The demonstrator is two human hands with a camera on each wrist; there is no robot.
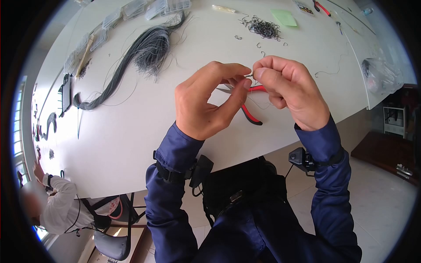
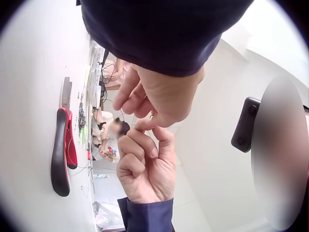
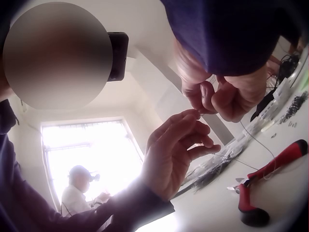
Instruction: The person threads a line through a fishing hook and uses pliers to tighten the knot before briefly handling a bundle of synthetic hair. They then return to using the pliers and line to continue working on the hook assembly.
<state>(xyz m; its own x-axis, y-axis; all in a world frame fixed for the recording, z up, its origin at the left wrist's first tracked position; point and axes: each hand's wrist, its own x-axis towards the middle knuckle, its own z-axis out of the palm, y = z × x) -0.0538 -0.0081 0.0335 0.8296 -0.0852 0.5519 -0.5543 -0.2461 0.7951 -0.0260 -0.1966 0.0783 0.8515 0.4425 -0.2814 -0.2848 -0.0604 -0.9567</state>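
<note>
My left hand [image 1: 205,100] and right hand [image 1: 293,90] meet fingertip to fingertip above the table. Between the left thumb and index finger a tiny dark fish hook [image 1: 248,76] is pinched, mostly hidden by the fingertips. The right thumb and bent index finger pinch a thin line [image 3: 251,131] close beside it, the other right fingers curled in. That line hangs in a loose loop near red-and-black pliers [image 1: 251,115], which lie on the table under the hands with their handles spread.
A pile of dark hooks [image 1: 264,28] lies beyond the hands, a few scattered nearer. At the left stretches a long grey bundle of line [image 1: 125,65]. Clear plastic boxes [image 1: 133,8] line the far edge; a green paper [image 1: 284,17] and a plastic bag [image 1: 383,76] lie rightward. Another person sits at lower left.
</note>
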